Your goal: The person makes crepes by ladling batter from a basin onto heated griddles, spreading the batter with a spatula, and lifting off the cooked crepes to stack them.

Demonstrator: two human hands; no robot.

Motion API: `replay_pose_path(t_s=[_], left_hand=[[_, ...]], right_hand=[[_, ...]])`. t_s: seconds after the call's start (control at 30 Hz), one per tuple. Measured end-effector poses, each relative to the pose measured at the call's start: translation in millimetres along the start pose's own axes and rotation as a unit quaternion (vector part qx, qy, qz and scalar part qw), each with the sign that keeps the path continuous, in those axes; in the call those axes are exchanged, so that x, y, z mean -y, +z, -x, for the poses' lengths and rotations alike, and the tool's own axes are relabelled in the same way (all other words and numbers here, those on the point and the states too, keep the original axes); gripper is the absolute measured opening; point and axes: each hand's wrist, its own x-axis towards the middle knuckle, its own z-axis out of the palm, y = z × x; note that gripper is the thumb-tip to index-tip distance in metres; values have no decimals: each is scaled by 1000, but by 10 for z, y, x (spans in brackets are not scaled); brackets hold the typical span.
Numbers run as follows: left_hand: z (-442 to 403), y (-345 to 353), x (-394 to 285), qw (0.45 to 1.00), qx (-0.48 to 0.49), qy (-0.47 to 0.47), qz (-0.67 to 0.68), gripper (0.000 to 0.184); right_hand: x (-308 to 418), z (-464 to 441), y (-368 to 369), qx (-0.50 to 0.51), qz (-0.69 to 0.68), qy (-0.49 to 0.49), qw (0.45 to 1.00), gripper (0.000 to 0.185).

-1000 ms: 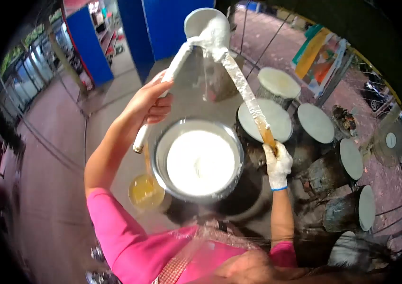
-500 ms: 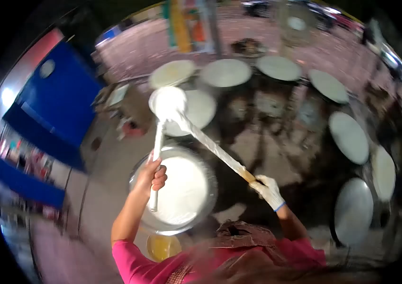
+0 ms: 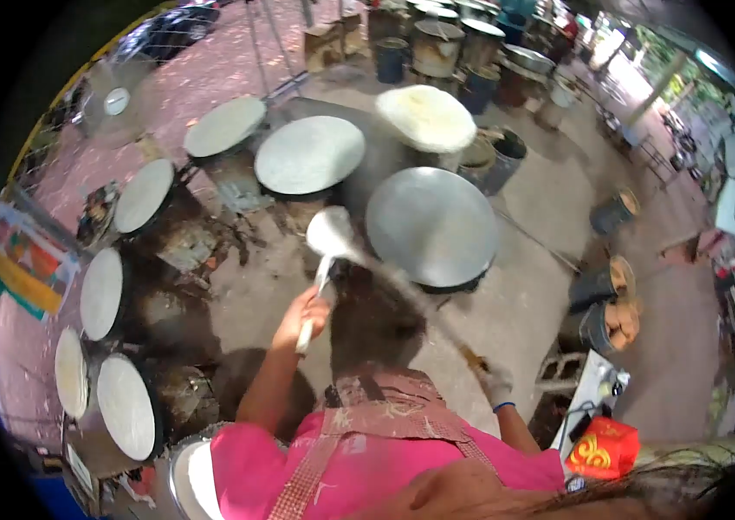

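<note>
My bare left hand (image 3: 305,314) is closed around the short pale handle of a ladle (image 3: 330,230) whose bowl is white with batter. My gloved right hand (image 3: 495,384), smeared by motion, grips a long stick (image 3: 419,299) coated white toward its far end. That far end meets the ladle bowl. Just beyond the ladle lies a bare grey round griddle (image 3: 432,227). Left of it, another griddle (image 3: 309,156) bears a pale layer. A large basin (image 3: 178,485) of white batter shows at the lower left, partly hidden by my pink sleeve.
Several more white-coated griddles (image 3: 103,295) on stoves curve round the left. A pale-topped griddle (image 3: 426,119) stands behind the bare one. To the right are buckets (image 3: 597,328), a concrete block (image 3: 560,371) and a red bag (image 3: 603,447). A thin rod (image 3: 540,241) lies on the floor.
My view has swung right, from the batter basin to the bare griddle. Both hands still hold the ladle and stick, with the ladle now beside that griddle.
</note>
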Motion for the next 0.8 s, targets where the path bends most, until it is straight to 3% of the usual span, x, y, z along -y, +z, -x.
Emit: replay_pose_path(t_s=[0.03,0.07,0.1,0.13,0.17,0.2,0.27,0.33,0.37,0.4,0.43,0.47,0.5,0.53,0.57,0.63,0.67,0.73,0.77,0.8], left_hand=[[-369,253,63,994,-17,28,-103,36],[-709,372,-17,984,-23,27,-177,35],[-1106,411,-274,971,27,-98,-218,35],[-1428,597,-298,930,-68,-18,-361,14],[-1530,953,60,826,-120,133,-534,31],[-1856,1017,-46,789,-140,102,-589,58],[-2313,1100,76,733,-158,137,-647,59],[-2994,733,-108,687,-148,149,-695,57],[-3318,584,-237,664,-141,156,-717,56],[-3487,540,-423,676,-168,133,-705,54],[-3613,362,-539,460,-141,292,-827,55],[-3679,253,-616,204,-99,436,-871,55],[-3303,636,-370,173,-201,319,-910,64],[-3227,734,-383,141,-198,314,-918,66],[-3190,802,-433,112,-196,309,-924,69],[-3200,809,-541,74,-174,308,-932,76],[-3284,838,-523,93,-167,322,-927,75],[-3396,944,-553,112,-157,345,-918,75],[-3377,991,-562,140,-137,412,-890,74],[-3371,1081,-551,162,-110,476,-857,73]], right_hand=[[-6,5,-291,11,-22,126,992,36],[37,37,-430,-32,-72,168,983,39],[106,23,-521,-79,-124,202,968,41],[193,-27,-609,-128,-176,231,948,44],[367,-85,-684,-155,-184,233,942,43],[447,-147,-638,-244,-178,107,947,38],[686,-337,-625,-198,-67,76,975,32],[986,-643,-476,-195,-14,66,978,31],[864,-842,-263,-178,39,118,976,30],[728,-1012,-49,-154,91,171,969,32],[663,-1013,6,-217,86,118,965,29],[698,-956,-125,-199,-48,185,961,26],[842,-842,-382,-177,-181,240,937,27],[925,-770,-496,-145,-310,289,894,31],[951,-792,-406,-217,-436,246,838,32],[917,-1153,5,-287,-526,213,772,26],[794,-1420,296,-308,-551,195,751,24],[1129,-1616,179,-184,-310,278,890,23],[439,-1771,684,-334,29,76,939,26],[502,-1726,502,-250,38,175,952,25]])
